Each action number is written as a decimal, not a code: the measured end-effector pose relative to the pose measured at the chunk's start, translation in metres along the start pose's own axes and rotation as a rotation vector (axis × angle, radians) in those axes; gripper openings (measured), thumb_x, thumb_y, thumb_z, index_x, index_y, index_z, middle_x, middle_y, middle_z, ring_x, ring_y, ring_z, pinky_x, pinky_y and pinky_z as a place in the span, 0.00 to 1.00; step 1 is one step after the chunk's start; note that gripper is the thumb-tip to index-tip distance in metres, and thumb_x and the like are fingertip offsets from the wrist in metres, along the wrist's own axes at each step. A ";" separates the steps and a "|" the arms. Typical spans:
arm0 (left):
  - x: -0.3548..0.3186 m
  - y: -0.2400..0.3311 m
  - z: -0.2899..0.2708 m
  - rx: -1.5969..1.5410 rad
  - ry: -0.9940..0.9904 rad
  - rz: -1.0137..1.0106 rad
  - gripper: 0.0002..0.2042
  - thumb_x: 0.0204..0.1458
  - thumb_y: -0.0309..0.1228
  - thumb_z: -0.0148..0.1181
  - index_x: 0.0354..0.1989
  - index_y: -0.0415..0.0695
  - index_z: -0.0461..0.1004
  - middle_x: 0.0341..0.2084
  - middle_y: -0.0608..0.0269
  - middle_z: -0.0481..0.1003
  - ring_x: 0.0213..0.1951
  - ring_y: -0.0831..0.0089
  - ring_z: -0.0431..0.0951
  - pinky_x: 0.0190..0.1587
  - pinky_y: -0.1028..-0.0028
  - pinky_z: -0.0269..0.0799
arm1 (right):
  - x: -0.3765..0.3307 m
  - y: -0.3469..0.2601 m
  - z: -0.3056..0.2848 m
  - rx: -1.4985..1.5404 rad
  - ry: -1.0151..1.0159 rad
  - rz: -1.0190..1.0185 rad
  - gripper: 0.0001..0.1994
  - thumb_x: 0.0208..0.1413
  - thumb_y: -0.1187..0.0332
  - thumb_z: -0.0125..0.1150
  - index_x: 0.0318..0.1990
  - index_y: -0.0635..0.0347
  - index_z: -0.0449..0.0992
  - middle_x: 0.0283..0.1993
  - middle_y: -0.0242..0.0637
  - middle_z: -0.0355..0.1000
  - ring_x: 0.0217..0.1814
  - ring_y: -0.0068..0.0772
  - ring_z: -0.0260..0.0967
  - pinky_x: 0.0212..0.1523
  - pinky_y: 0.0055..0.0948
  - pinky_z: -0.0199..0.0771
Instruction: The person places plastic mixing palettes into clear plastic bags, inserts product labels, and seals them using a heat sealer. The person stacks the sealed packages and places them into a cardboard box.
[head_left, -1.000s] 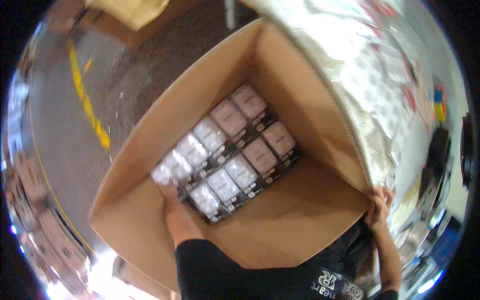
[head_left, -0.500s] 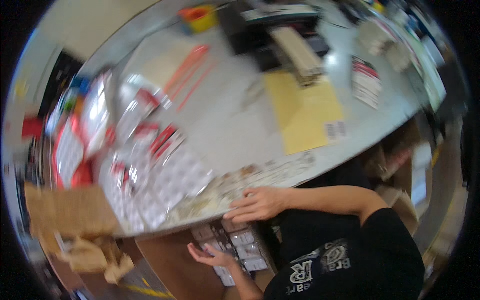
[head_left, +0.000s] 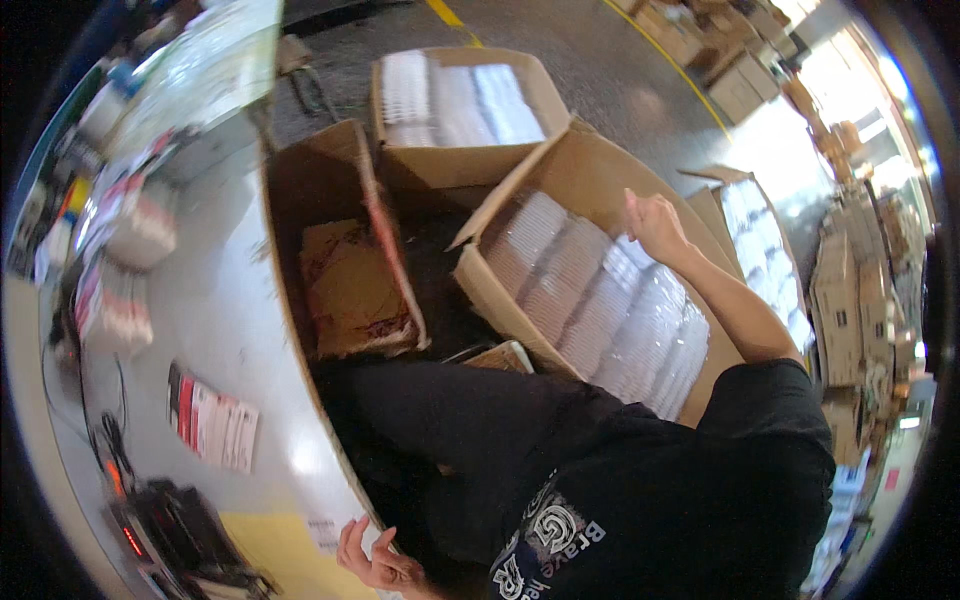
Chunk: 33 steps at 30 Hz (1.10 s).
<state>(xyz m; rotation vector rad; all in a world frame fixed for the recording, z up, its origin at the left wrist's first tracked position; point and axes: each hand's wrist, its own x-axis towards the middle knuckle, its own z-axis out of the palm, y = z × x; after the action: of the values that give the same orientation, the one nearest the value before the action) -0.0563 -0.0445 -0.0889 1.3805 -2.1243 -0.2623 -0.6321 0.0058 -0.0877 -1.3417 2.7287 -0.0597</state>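
**Right hand hung over a carton of clear plastic shells**

The pale worktop spread along the left. To its right stood a large open cardboard carton, tilted in view, while a second open carton holding stacked whitish packs sat on its far side. A brown carton, with a flat brown piece inside, stood just beside the worktop. In the large carton, stacked clear plastic shells lay in close rows.

A yellow sheet covered part of the worktop at the near end. The right hand was over the far part of the large carton, fingers partly bent; whether its grip was closed on anything could not be told. The left hand was at the worktop's edge near the sheet, its grip loose, fingers apart, nothing seen in it. Red-and-white printed cards lay fanned farther along the worktop.
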 end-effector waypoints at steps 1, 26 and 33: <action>0.022 0.013 0.013 -0.016 -0.072 0.100 0.19 0.64 0.34 0.33 0.42 0.37 0.73 0.47 0.54 0.71 0.48 0.57 0.70 0.52 0.62 0.66 | -0.004 0.035 0.010 -0.017 -0.085 0.028 0.14 0.59 0.61 0.46 0.33 0.63 0.71 0.29 0.47 0.74 0.29 0.49 0.74 0.29 0.46 0.72; 0.084 0.223 0.303 -0.102 -0.921 -0.378 0.47 0.53 0.31 0.54 0.64 0.35 0.18 0.40 0.27 0.70 0.40 0.36 0.74 0.43 0.51 0.71 | 0.012 0.240 0.294 -0.286 -0.055 0.705 0.51 0.34 0.58 0.74 0.67 0.55 0.50 0.70 0.40 0.47 0.73 0.44 0.39 0.59 0.54 0.51; 0.083 0.222 0.305 -0.113 -0.963 -0.468 0.47 0.52 0.33 0.56 0.65 0.35 0.21 0.47 0.28 0.66 0.43 0.37 0.73 0.46 0.52 0.69 | 0.039 0.265 0.293 -0.113 -0.347 0.745 0.37 0.32 0.58 0.73 0.55 0.58 0.66 0.56 0.44 0.67 0.61 0.45 0.61 0.55 0.52 0.59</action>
<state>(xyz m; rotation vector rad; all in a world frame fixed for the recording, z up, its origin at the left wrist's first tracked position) -0.4246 -0.0641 -0.2032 1.8978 -2.3594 -1.4539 -0.8329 0.1390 -0.4029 -0.2408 2.7477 0.3487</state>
